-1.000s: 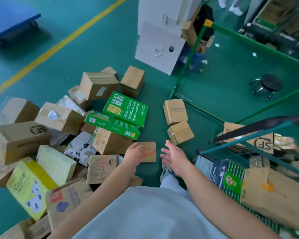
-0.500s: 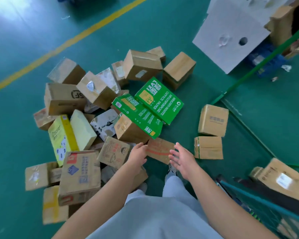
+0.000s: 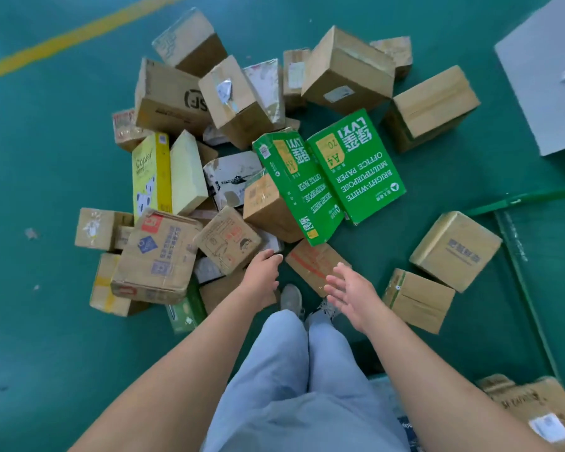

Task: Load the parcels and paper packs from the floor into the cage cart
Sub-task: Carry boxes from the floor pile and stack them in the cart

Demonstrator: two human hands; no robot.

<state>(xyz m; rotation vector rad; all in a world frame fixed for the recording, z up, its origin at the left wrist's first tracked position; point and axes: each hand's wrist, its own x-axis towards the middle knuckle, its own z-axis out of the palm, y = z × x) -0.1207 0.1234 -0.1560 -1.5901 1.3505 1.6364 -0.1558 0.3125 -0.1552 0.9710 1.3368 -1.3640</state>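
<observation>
Partly hidden: flat parcel [image 3: 310, 261] behind right hand [image 3: 351, 296]

Just past the left hand [image 3: 264, 268], its fingertips curl down out of sight, so whether they touch anything cannot be told. Under the right hand [image 3: 349, 293], part of the flat brown parcel with red tape [image 3: 310, 262] is covered. Far off to the right of that hand, the grey board [image 3: 545, 76] is cut by the picture's edge. Near the right elbow, the box with a white label [image 3: 535, 415] is cut off too, and its label is too blurry to read. Left of the left forearm, a small green pack [image 3: 185, 309] is mostly hidden under boxes.
</observation>
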